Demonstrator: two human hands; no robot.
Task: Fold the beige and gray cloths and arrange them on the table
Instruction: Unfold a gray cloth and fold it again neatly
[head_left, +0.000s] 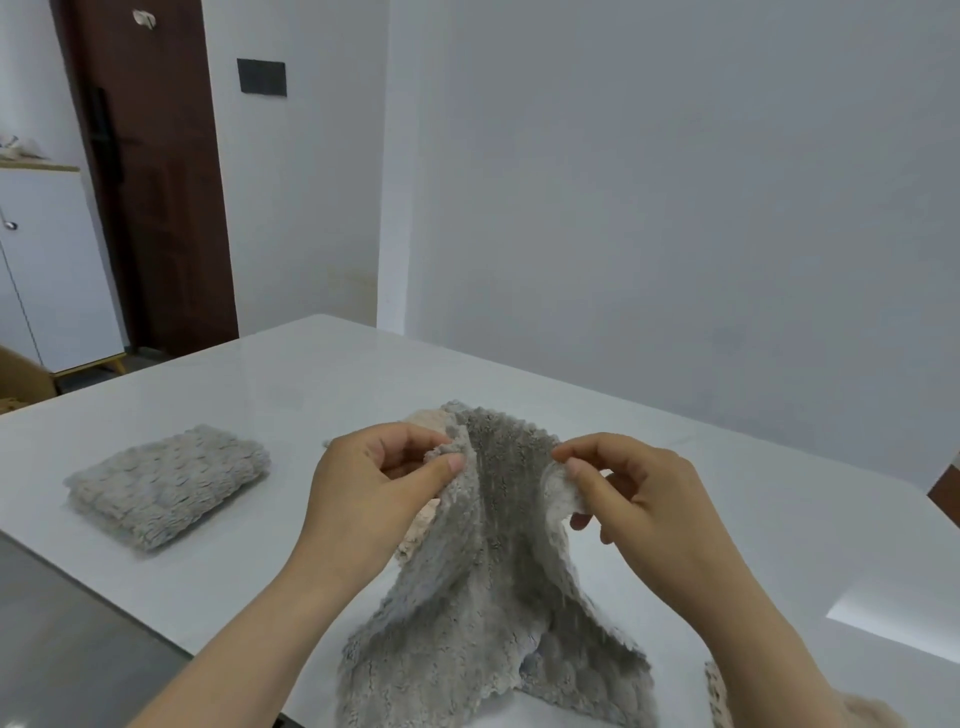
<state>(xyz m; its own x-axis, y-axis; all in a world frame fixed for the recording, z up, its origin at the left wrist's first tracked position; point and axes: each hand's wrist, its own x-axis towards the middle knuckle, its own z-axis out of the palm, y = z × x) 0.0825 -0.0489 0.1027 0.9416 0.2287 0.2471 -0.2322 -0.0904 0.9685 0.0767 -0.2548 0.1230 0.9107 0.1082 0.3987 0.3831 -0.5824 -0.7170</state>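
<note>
My left hand (379, 467) and right hand (623, 488) each pinched an upper corner of the gray cloth (483, 571). It hung over the desk's (311, 374) near edge, with its length running down toward me. Bare desk lay beyond and to the right. A folded cloth (166, 488) sat well to the left, and a beige cloth (421, 525) lay behind.

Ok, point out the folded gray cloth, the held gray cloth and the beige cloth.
folded gray cloth (169, 491): head view, top face.
held gray cloth (488, 597): head view, hanging middle.
beige cloth (427, 420): head view, far edge.
</note>
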